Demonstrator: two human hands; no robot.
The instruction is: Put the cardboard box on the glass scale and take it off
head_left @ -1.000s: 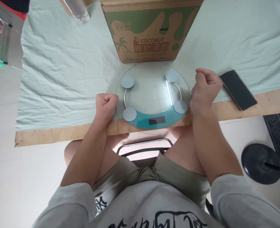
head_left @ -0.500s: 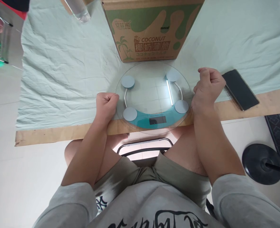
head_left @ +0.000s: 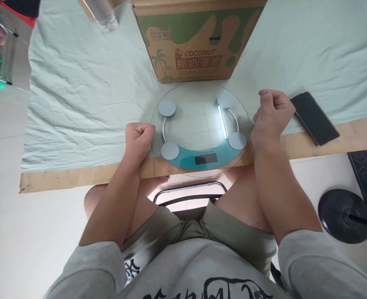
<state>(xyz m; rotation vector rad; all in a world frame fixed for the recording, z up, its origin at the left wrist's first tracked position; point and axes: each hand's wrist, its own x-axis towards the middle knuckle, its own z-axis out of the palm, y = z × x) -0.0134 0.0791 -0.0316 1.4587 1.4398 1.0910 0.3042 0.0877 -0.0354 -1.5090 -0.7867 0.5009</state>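
Observation:
Between my two fists lies a round glass bathroom scale (head_left: 192,128), with a teal band along its near side and a dark display (head_left: 206,159). Its near rim sticks out past the table edge. My left hand (head_left: 139,139) is closed in a fist on the cloth, right by the scale's left rim. On the other side my right hand (head_left: 273,112) is also a fist, beside the right rim. No object shows in either hand. A dark smartphone (head_left: 316,118) lies just right of my right hand.
Behind the scale stands a cardboard box (head_left: 198,45) with coconut print. A clear bottle (head_left: 104,16) is at the back left. Pale green cloth (head_left: 77,95) covers the table up to a wooden front edge (head_left: 67,178). A round black base (head_left: 345,216) stands on the floor at right.
The whole view has shifted very slightly. Both fists, the scale, the box and the phone keep their places.

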